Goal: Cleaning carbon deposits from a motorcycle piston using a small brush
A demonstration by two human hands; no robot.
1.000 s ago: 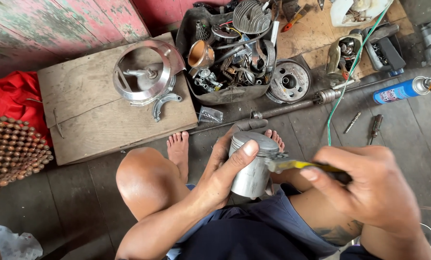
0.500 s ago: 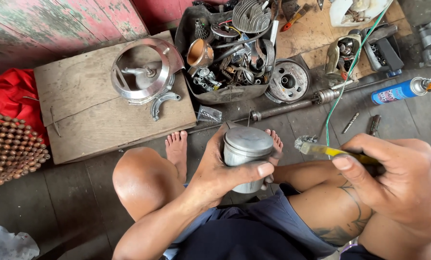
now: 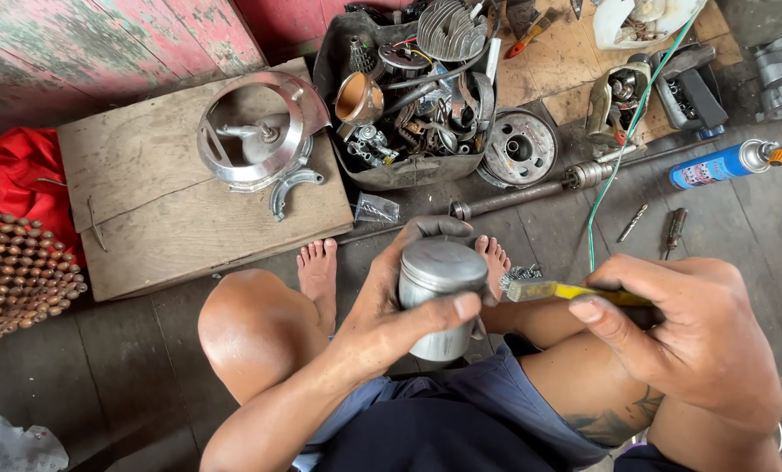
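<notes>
My left hand [image 3: 399, 301] grips a grey metal piston [image 3: 441, 293] upright above my lap, thumb across its side and fingers wrapped behind it. My right hand [image 3: 688, 336] holds a yellow-handled tool [image 3: 574, 293] whose tip points left and sits just beside the piston's upper right edge. I sit on the floor with my knees bent and my bare feet [image 3: 319, 267] on the dark boards.
A wooden board [image 3: 146, 218] holds a shiny round metal housing [image 3: 255, 135]. A dark tub [image 3: 408, 170] is full of engine parts. A brake drum [image 3: 520, 147], a long shaft [image 3: 513, 194], a blue spray can [image 3: 723, 163], a green wire [image 3: 622, 140] and a red cloth [image 3: 15, 179] lie around.
My left hand has kept the piston while turning it slightly. My right hand with the yellow tool pulled right, then came back so its tip is beside the piston.
</notes>
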